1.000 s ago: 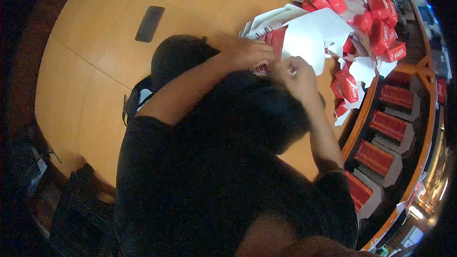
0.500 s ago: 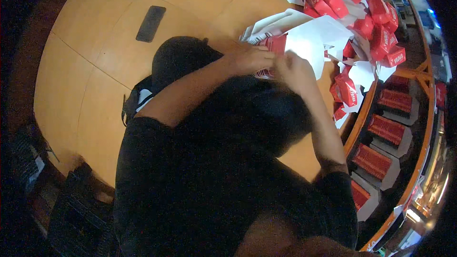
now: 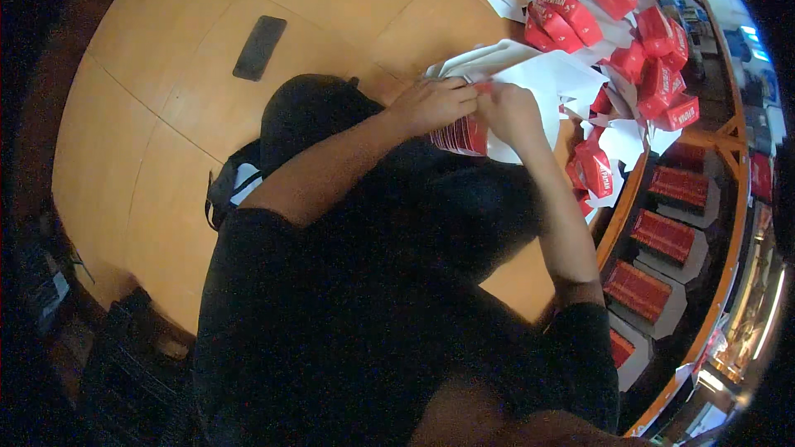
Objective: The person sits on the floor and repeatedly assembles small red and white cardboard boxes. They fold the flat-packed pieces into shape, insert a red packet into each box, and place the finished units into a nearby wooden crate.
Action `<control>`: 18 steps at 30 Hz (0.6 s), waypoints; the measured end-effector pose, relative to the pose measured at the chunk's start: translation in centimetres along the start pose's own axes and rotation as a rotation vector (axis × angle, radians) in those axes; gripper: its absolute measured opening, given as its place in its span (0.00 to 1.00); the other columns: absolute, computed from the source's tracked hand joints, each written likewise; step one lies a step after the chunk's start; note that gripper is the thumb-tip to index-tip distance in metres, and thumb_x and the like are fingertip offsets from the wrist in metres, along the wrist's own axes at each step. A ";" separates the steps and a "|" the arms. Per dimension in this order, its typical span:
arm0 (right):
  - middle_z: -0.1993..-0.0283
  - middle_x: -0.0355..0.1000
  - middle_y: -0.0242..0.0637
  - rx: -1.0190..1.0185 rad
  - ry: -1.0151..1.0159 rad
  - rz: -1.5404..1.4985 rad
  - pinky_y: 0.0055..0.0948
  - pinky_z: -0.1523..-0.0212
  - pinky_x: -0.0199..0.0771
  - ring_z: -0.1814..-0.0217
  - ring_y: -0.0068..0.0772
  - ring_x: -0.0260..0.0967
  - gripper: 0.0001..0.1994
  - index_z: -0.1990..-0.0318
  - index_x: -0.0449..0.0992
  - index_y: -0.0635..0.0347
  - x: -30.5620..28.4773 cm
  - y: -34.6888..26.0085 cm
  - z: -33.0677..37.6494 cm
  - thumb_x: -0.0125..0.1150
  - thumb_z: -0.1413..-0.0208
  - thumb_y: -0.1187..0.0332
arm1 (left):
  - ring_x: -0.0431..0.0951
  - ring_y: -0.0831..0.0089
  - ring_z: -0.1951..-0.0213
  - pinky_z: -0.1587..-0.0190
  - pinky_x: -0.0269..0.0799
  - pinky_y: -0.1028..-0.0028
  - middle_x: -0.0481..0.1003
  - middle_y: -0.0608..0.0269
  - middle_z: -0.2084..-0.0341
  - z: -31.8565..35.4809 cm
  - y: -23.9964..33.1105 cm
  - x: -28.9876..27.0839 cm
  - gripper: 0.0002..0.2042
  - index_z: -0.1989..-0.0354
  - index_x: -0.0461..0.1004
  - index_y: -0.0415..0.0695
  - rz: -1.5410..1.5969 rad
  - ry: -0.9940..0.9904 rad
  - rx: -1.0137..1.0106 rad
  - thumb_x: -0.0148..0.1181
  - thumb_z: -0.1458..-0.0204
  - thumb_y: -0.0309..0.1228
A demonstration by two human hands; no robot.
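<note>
Grips cardboard sheets [image 3: 542, 69] in closed left hand [image 3: 435, 105] and right hand [image 3: 513, 116]; apparently has these left to shape, near many already folded red boxes [image 3: 571, 21].

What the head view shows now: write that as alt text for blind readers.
A person's left hand and right hand handle red and white cardboard; red cartons lie heaped at upper right, a dark phone-like slab on the tan floor.

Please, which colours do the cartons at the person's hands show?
The cartons show white and red, visible in the head view.
</note>
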State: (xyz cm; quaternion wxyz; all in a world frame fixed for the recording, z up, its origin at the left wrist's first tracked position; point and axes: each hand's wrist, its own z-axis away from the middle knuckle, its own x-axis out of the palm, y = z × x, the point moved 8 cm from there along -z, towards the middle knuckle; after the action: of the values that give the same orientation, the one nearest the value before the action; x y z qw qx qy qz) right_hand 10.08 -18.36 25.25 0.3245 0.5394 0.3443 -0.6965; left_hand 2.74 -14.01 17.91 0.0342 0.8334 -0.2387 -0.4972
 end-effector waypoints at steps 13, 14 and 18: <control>0.66 0.75 0.62 -0.056 -0.089 0.005 0.53 0.53 0.72 0.61 0.64 0.74 0.24 0.70 0.78 0.69 2.2 0.1 -3.1 0.43 0.37 0.56 | 0.68 0.55 0.41 0.36 0.64 0.64 0.68 0.56 0.44 1.0 -1.5 1.8 0.37 0.46 0.68 0.43 0.133 -0.078 -0.060 0.71 0.74 0.30; 0.66 0.75 0.62 -0.069 -0.081 -0.011 0.53 0.53 0.72 0.60 0.64 0.74 0.24 0.70 0.78 0.69 2.0 0.0 -3.1 0.43 0.37 0.56 | 0.68 0.54 0.41 0.37 0.64 0.63 0.68 0.56 0.44 1.0 -1.5 1.8 0.37 0.46 0.68 0.43 0.139 -0.094 -0.061 0.71 0.74 0.30; 0.69 0.75 0.59 -0.129 -0.086 -0.052 0.51 0.54 0.73 0.62 0.60 0.75 0.25 0.70 0.79 0.66 2.6 0.5 -2.8 0.43 0.36 0.54 | 0.70 0.54 0.42 0.39 0.67 0.62 0.69 0.57 0.44 0.8 -0.9 1.3 0.34 0.46 0.69 0.44 0.165 -0.128 -0.016 0.70 0.70 0.31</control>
State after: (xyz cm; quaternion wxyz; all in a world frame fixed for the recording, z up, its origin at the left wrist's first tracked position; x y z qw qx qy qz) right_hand 11.45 -16.57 22.13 0.3550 0.4778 0.3878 -0.7038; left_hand 2.93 -13.59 16.19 0.0665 0.7771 -0.3042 -0.5470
